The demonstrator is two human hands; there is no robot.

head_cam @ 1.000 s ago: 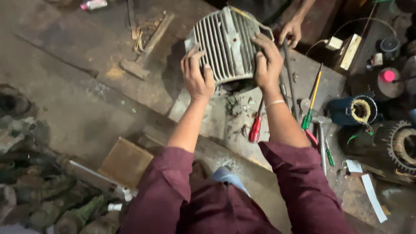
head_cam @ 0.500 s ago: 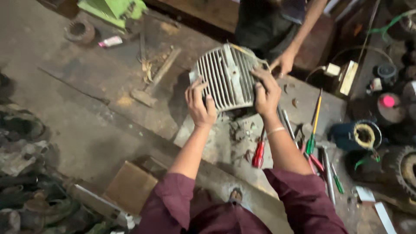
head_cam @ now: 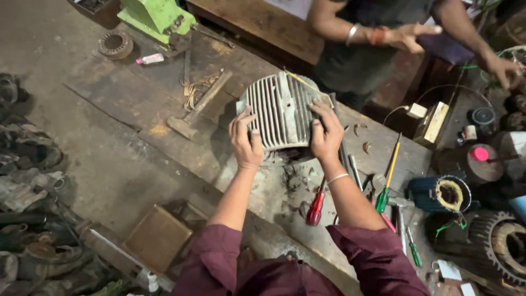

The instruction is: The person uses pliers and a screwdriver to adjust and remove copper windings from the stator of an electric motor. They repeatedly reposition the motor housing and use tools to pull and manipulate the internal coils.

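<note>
A grey finned metal motor housing (head_cam: pixel 281 112) stands on a worn wooden workbench (head_cam: pixel 164 126). My left hand (head_cam: pixel 245 140) grips its left side, fingers spread over the fins. My right hand (head_cam: pixel 326 133) clasps its right side; a thin bangle circles that wrist. Dark debris lies on the bench just under the housing. Maroon sleeves cover both of my upper arms.
A red-handled screwdriver (head_cam: pixel 316 207) and a green-handled one (head_cam: pixel 386 186) lie right of my arm. A hammer (head_cam: pixel 194 112) rests to the left. Another person (head_cam: pixel 383 38) stands across the bench. A green machine (head_cam: pixel 156 16), a wound coil (head_cam: pixel 446 193) and scrap parts surround it.
The view has shifted, so the housing now sits lower in frame and the other person's arms show. That person's hand has left the housing. Both my hands keep their grip.
</note>
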